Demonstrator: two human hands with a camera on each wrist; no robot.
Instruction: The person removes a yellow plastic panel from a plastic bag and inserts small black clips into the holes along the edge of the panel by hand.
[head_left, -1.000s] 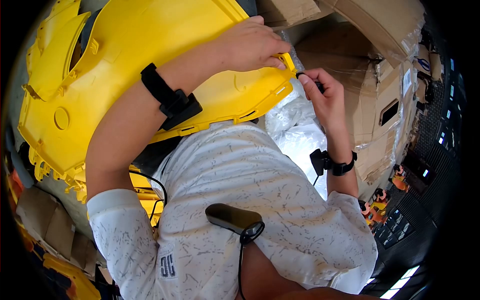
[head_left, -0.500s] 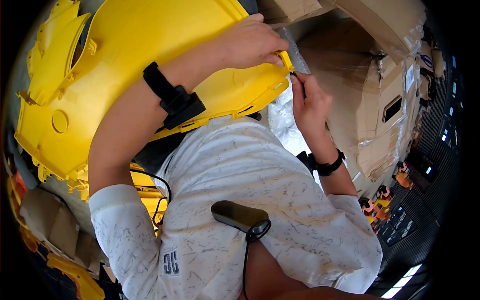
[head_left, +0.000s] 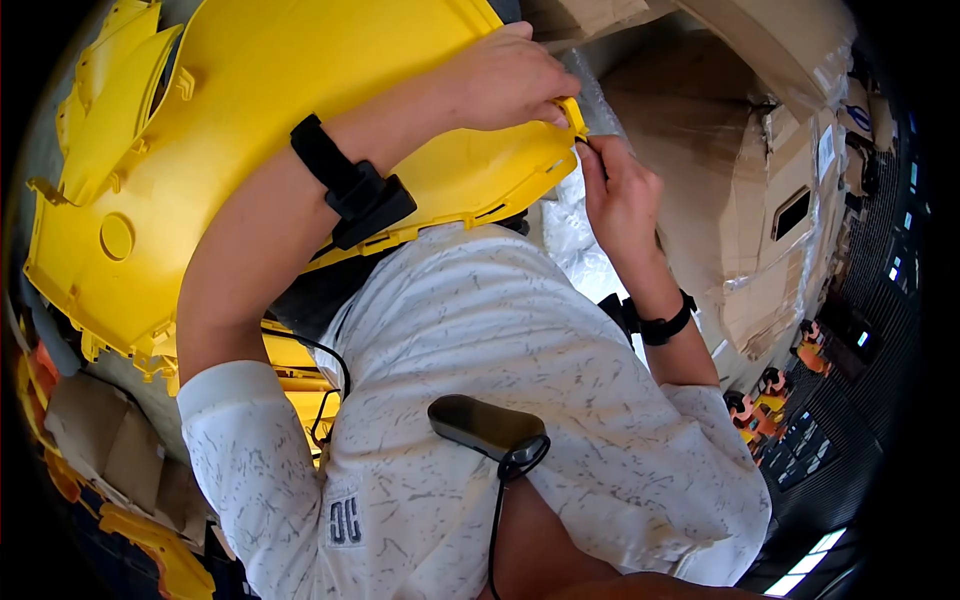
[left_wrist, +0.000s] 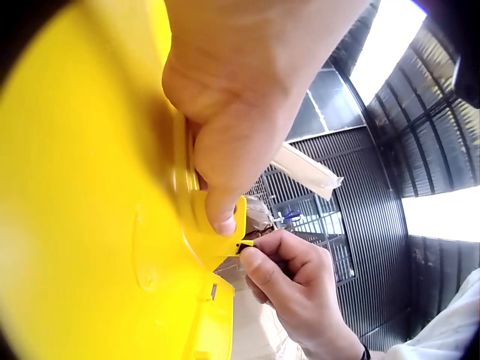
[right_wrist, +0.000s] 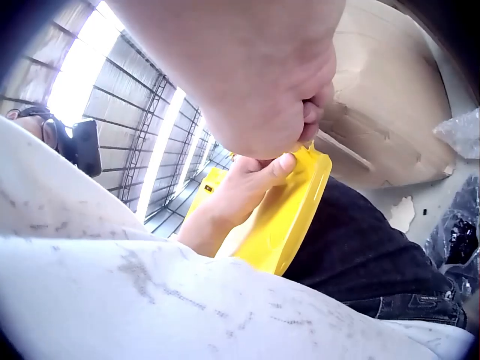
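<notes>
A large curved yellow plastic panel [head_left: 260,110] lies across the person's lap. At its corner the left hand [head_left: 510,82] grips the rim, with its thumb [left_wrist: 223,214] pressed on the near face beside a raised tab. The right hand [head_left: 622,195] is right at that corner and pinches a small black piece [left_wrist: 245,247] between thumb and forefinger, against the panel's edge. Most of this piece is hidden by the fingers. From the right wrist, the back of the right hand [right_wrist: 277,82] covers the pinch, and the left hand [right_wrist: 244,191] shows behind it.
More yellow panels [head_left: 110,110] are stacked at the left. A big open cardboard box [head_left: 740,220] stands at the right, with clear plastic wrap [head_left: 572,235] beside it. Flattened cardboard [head_left: 105,430] is at the lower left. A black cable [head_left: 342,365] hangs by the person's side.
The right hand has moved left and turned, bringing the black piece up to the panel's corner. The left hand keeps its grip on the rim, and the panel has shifted only slightly.
</notes>
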